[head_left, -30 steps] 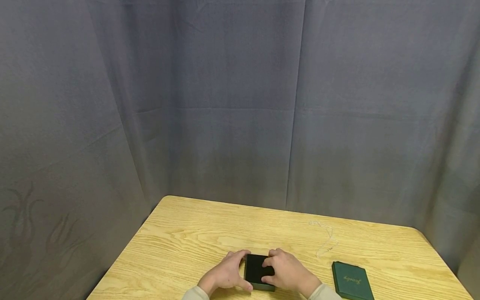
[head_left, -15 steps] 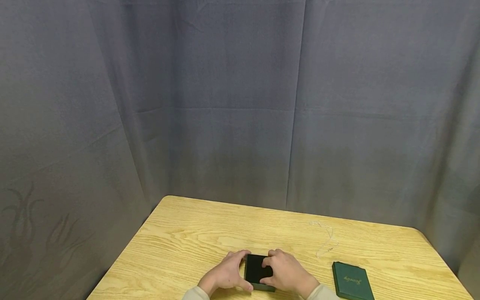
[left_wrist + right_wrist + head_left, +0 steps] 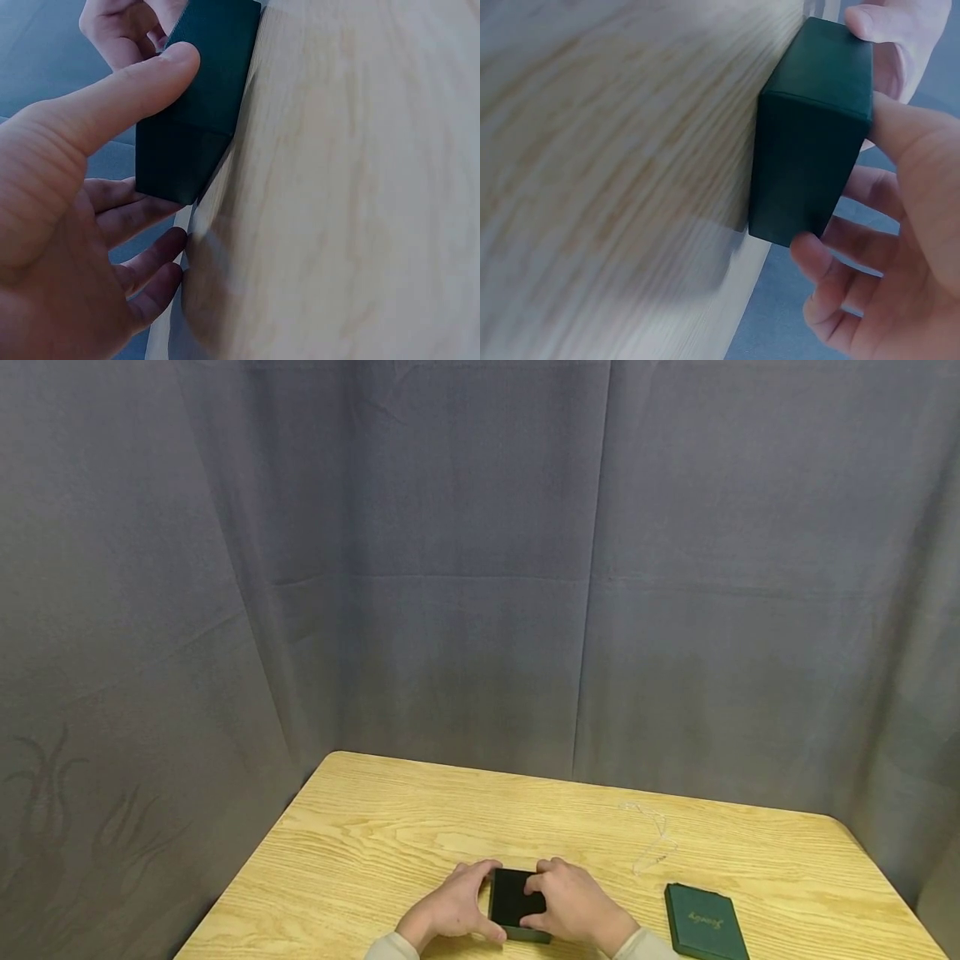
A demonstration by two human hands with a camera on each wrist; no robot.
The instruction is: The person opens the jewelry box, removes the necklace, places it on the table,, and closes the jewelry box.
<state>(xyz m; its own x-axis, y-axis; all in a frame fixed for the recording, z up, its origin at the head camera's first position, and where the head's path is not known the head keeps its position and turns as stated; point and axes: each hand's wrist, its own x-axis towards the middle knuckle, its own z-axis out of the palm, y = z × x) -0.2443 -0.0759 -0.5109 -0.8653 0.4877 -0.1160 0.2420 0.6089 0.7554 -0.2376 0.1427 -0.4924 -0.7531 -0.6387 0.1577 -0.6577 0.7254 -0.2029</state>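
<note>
A small dark green jewelry box base (image 3: pixel 529 935) with a black inner pad (image 3: pixel 516 897) sits face up on the table near its front edge. My left hand (image 3: pixel 453 906) grips its left end, thumb on the near wall and fingers at the far side. From the right, my right hand (image 3: pixel 576 902) bends over the box; its thumb and index fingertips rest on the black pad, and another fingertip touches the far corner. In the left wrist view the green wall (image 3: pixel 214 67) shows under the left thumb. The right wrist view shows the box's right end (image 3: pixel 802 169).
The matching green lid (image 3: pixel 705 922) with gold script lies on the table to the right. Behind it, a thin fine-chain necklace (image 3: pixel 662 839) is spread in a loose line. The wooden table (image 3: pixel 390 827) ends at a grey curtain (image 3: pixel 465 610) at the back.
The right thumb and index finger have shifted slightly left over the black pad since the first frame. The left hand, box, lid and necklace stay in place.
</note>
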